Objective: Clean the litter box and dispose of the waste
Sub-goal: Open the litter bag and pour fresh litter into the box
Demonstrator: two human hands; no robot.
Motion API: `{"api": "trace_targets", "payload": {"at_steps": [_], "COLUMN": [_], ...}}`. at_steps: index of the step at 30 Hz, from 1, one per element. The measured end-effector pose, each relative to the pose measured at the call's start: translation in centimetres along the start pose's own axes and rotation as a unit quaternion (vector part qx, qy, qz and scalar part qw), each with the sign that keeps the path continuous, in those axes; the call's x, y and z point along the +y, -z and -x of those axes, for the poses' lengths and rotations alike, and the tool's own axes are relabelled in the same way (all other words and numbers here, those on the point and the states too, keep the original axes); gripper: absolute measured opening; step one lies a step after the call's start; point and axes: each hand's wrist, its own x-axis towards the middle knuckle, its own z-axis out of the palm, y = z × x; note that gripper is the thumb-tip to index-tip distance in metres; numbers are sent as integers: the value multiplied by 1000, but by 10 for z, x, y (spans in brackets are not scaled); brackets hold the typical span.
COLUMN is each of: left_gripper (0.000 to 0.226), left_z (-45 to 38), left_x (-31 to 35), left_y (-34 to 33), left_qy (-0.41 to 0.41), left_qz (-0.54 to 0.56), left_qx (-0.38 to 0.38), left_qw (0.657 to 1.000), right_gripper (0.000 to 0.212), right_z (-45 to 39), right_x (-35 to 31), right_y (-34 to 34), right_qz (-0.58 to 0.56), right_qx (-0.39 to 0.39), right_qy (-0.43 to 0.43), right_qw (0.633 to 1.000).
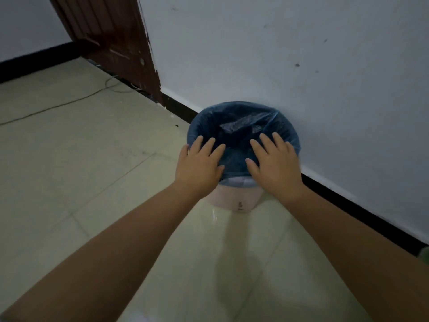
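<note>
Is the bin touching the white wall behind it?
Cannot tell. In the head view the bin with its blue liner hides its far rim against the wall; no gap or contact shows.

Two forearms enter from the lower edge of the view, both bare from elbow region to wrist; no sleeve reaches into view. The left hand (197,167) and right hand (275,163) are bare, without gloves. No ring, watch or band shows on either. The fingers are short and broad with trimmed nails. Dim lighting hides finer detail.
</note>
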Motion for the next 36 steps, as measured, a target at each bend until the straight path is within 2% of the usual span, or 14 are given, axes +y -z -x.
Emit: {"api": "trace_targets", "payload": {"at_steps": [6,9,15,20,27,36], "left_gripper": [55,55,54,54,54,54], "left_z": [111,175,283,344,384,334], "left_x": [-7,-23,-87,-159,-281,-431], "left_y": [82,134,248,312,367,403], "left_qy": [96,154,269,357,450,520], "left_qz": [20,47,82,132,155,166], "left_qx": [-95,-137,-138,-132,-131,-132], "left_qw": [991,977,950,915,870,827], "right_gripper": [57,57,55,54,54,53], "right_z": [59,92,130,129,102,-34], "right_x": [-53,-104,-226,-336,-463,-601], "right_y": [97,152,260,326,366,371], "right_qz": [16,-15,-37,-28,9,8], "right_qx": [-149,-179,-238,-275,-321,-278], "right_qy": [54,99,191,241,276,339], "right_qw": [987,979,952,930,906,899]}}
